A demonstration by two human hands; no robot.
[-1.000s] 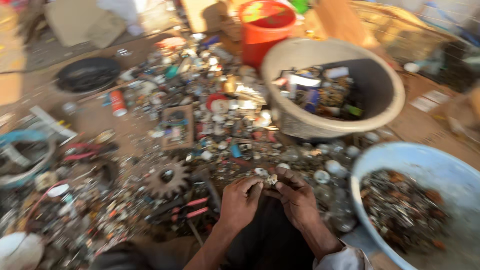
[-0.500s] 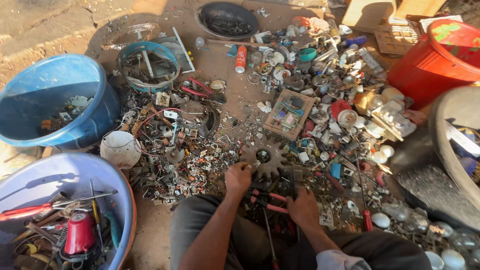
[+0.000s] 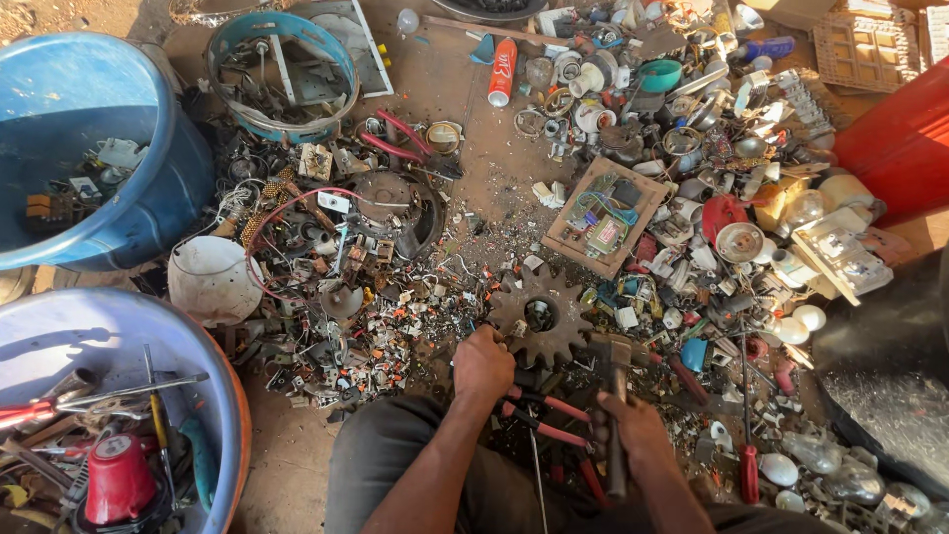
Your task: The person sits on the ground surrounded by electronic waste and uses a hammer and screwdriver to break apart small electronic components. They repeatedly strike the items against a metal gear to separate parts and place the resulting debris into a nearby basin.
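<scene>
Right hand [image 3: 638,435]: closed around a hammer [image 3: 615,396], wooden handle, blunt metal head raised toward the gear.
Left hand [image 3: 482,364]: fingers curled shut at the gear's near edge; what they pinch cannot be told.
Gear [image 3: 540,316]: rusty toothed disc, flat on the dirt just ahead of both hands.
Pliers [image 3: 539,417]: red-handled, between the hands.
Circuit board [image 3: 605,216]: square, framed, beyond the gear.
Tub [image 3: 148,198]: blue plastic, round, far left.

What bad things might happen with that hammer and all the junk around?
The right hand grips a hammer, and the left hand rests close beside it by the rusty gear, so a missed swing might hit fingers. Small scrap bits lie loose nearby and may fly up. Glass bulbs to the right might crack.
</scene>
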